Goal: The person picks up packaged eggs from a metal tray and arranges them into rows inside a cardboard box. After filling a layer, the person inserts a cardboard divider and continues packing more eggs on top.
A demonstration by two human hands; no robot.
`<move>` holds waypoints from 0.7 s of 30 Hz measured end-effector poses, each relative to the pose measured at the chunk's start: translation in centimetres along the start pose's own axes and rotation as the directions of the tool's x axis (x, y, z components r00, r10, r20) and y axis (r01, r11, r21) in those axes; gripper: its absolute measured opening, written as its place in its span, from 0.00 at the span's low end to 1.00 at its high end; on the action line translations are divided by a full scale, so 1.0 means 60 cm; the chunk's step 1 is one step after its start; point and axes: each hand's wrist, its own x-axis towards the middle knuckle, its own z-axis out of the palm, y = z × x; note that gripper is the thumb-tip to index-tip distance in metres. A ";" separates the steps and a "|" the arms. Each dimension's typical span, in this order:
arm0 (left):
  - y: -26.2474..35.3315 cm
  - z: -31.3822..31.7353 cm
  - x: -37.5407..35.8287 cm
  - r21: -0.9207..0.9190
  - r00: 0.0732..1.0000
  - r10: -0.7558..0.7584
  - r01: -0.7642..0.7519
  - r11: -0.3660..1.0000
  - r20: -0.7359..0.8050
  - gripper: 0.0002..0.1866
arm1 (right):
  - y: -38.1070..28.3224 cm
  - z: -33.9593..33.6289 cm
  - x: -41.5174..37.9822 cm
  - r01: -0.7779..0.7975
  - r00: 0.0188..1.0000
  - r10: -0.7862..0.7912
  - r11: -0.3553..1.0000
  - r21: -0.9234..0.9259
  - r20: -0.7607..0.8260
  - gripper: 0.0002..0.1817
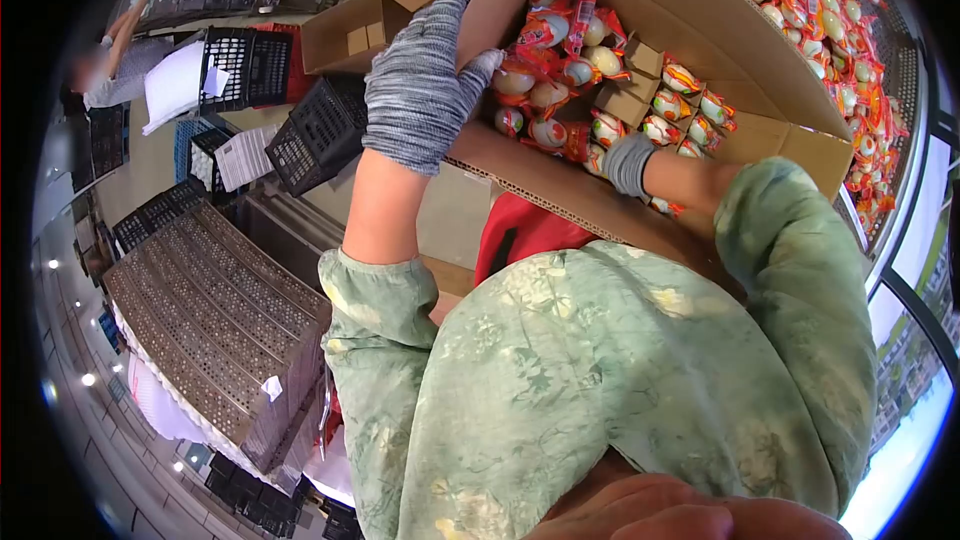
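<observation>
My left hand [418,80], in a grey knitted glove, grips the wall of a large open cardboard box [700,2] at its left end, the thumb over the edge. My right hand [628,164], gloved alike, reaches down inside the box among eggs in clear and orange-red wrappers [662,130]; its fingers are hidden. A loose heap of wrapped eggs [545,70] lies in the left part of the box. Beside it, cardboard dividers [630,90] stand, with single wrapped eggs sitting in the slots to their right.
A big pile of wrapped eggs [815,15] lies on a surface beyond the box, at the right. Another open carton [345,35] stands at the upper left. Black plastic crates [318,135] and stacked perforated brown trays [215,310] are to the left. A person [125,70] works farther off.
</observation>
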 end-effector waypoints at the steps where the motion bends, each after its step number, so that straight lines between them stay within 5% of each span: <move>1: -0.001 0.001 0.001 -0.007 1.000 0.019 -0.019 1.000 -0.017 0.34 | 0.010 -0.033 -0.018 -0.002 0.999 0.003 1.000 0.009 -0.048 0.15; 3: 0.000 0.003 -0.002 -0.016 1.000 -0.001 0.001 1.000 -0.005 0.34 | 0.036 -0.075 -0.030 -0.010 0.989 0.013 1.000 0.026 -0.147 0.14; 6: -0.001 0.003 -0.001 -0.019 1.000 -0.011 0.011 1.000 -0.005 0.34 | 0.074 -0.072 0.002 0.159 0.853 -0.013 0.959 0.234 -0.523 0.16; 10: 0.002 -0.002 -0.003 -0.025 0.999 -0.037 0.037 0.999 0.018 0.34 | 0.071 -0.012 0.085 0.254 0.781 0.137 0.821 0.511 -0.609 0.23; 14: 0.003 -0.003 0.001 -0.017 0.996 -0.071 0.071 0.997 0.051 0.34 | 0.026 -0.015 0.084 0.287 0.829 0.200 0.650 0.704 -0.522 0.27; 17: 0.002 0.000 -0.002 -0.031 0.998 -0.051 0.052 0.998 0.038 0.34 | 0.047 0.003 0.148 0.075 0.919 0.199 0.758 0.648 -0.340 0.24; 21: -0.002 0.001 0.002 -0.034 0.999 -0.031 0.032 0.999 0.020 0.35 | 0.061 0.001 0.126 0.242 0.837 0.100 0.814 0.528 -0.538 0.19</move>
